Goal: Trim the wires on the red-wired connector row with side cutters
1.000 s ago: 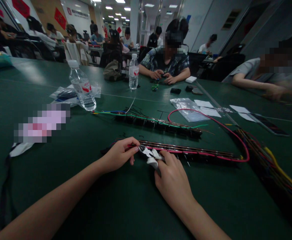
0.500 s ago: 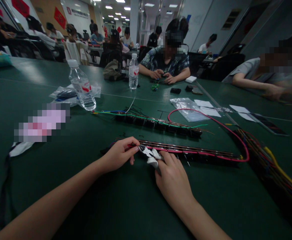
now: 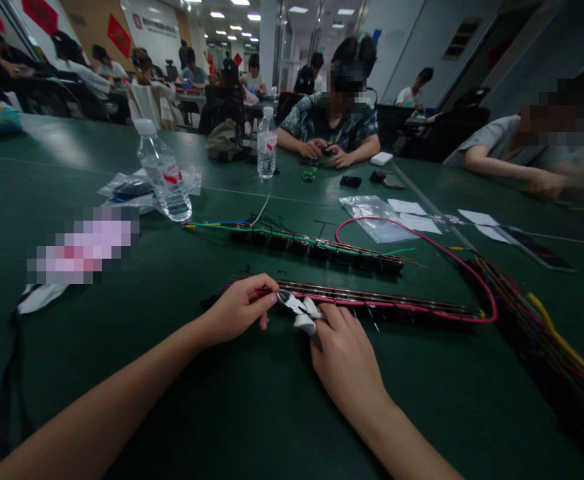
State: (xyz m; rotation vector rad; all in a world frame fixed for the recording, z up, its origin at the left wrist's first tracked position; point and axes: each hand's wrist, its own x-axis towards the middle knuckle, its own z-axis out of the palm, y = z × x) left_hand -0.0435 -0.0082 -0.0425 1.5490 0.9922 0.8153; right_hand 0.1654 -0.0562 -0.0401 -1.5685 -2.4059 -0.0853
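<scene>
Centrally, a white-handled cutter (image 3: 301, 312) is clasped in the right hand (image 3: 346, 357), grip closed round its handles, nose set at the near strip's (image 3: 372, 301) left end. That end, with its pink wire (image 3: 422, 243), is pinched by the left hand (image 3: 239, 308). Beyond, on the counter (image 3: 252, 400): a second strip (image 3: 317, 245), seemingly wired; a bottle (image 3: 163, 172); a loose wire bundle (image 3: 547, 327). Trimming is judged barely begun.

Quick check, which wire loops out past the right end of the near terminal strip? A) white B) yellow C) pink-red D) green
C: the pink-red wire runs along the near terminal strip and arcs around its right end; the green wire lies on the far strip.
</scene>
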